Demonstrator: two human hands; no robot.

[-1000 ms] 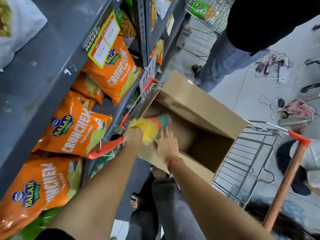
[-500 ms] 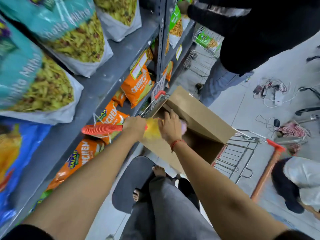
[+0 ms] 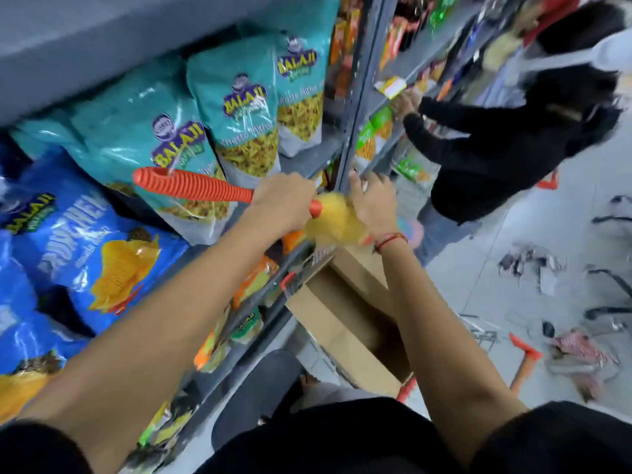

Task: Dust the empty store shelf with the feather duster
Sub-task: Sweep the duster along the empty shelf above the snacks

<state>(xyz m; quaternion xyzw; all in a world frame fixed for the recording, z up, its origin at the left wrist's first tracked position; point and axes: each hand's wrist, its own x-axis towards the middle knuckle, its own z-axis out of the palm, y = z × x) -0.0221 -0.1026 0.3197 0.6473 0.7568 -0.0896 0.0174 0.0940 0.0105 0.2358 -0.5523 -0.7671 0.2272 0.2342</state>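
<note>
My left hand (image 3: 284, 200) grips the feather duster by its ribbed orange handle (image 3: 191, 184), which sticks out to the left. The duster's yellow fluffy head (image 3: 333, 220) lies between both hands, with pink and green fluff (image 3: 410, 229) showing past my right wrist. My right hand (image 3: 371, 200) rests on top of the fluffy head, fingers spread toward the grey shelf upright (image 3: 355, 107). A bare grey shelf board (image 3: 85, 39) runs across the top left. The shelves below it hold snack bags.
Teal snack bags (image 3: 239, 107) and blue chip bags (image 3: 78, 254) fill the shelves at left. An open cardboard box (image 3: 345, 319) sits in a shopping cart below my hands. A person in black (image 3: 496, 155) reaches into the shelf at right. Cables and clutter (image 3: 533, 265) lie on the floor.
My view has swung up from the box and orange bags to the higher shelves. Both hands rose with the duster, out of the box and level with the teal bags.
</note>
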